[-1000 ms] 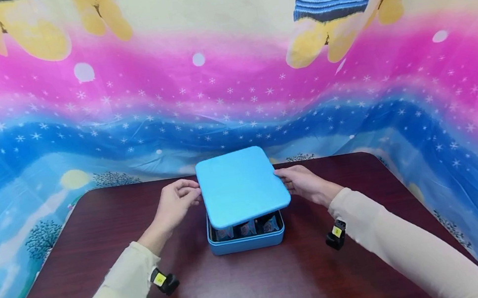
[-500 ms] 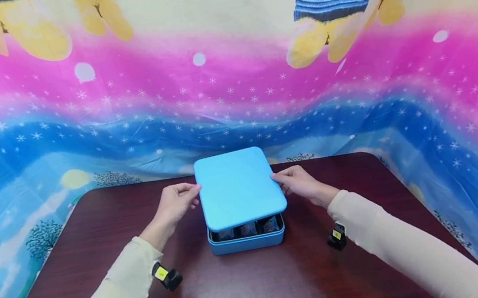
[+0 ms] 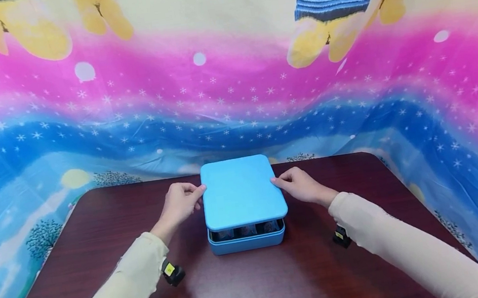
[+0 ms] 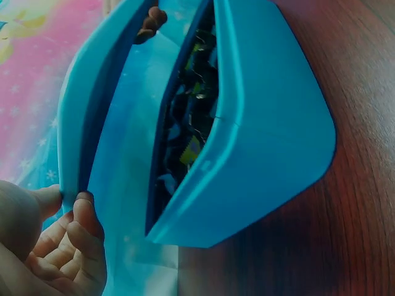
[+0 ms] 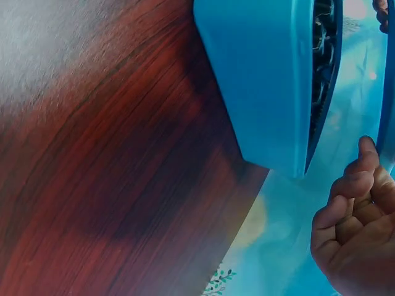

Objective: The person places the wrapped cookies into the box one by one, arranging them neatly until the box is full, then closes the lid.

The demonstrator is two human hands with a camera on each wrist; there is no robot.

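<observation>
A light blue square lid (image 3: 243, 191) hovers just above a matching blue box (image 3: 247, 244) in the head view. My left hand (image 3: 179, 202) pinches the lid's left edge between thumb and fingers. On the opposite edge, my right hand (image 3: 300, 185) pinches it the same way. Small wrapped packets (image 4: 192, 148) fill the box, visible through the gap in the left wrist view. That view also shows the lid apart from the box rim. In the right wrist view the box's side wall (image 5: 262, 80) stands beside my curled fingers (image 5: 361, 185).
The box stands on a dark red-brown wooden table (image 3: 256, 291) toward its far edge. Behind it hangs a printed curtain (image 3: 232, 95) in pink and blue, which also runs along both sides.
The lid has levelled from a slanted, turned pose and come down closer over the box. Both hands moved with it, and the right fingers shifted from beneath its edge to a pinch.
</observation>
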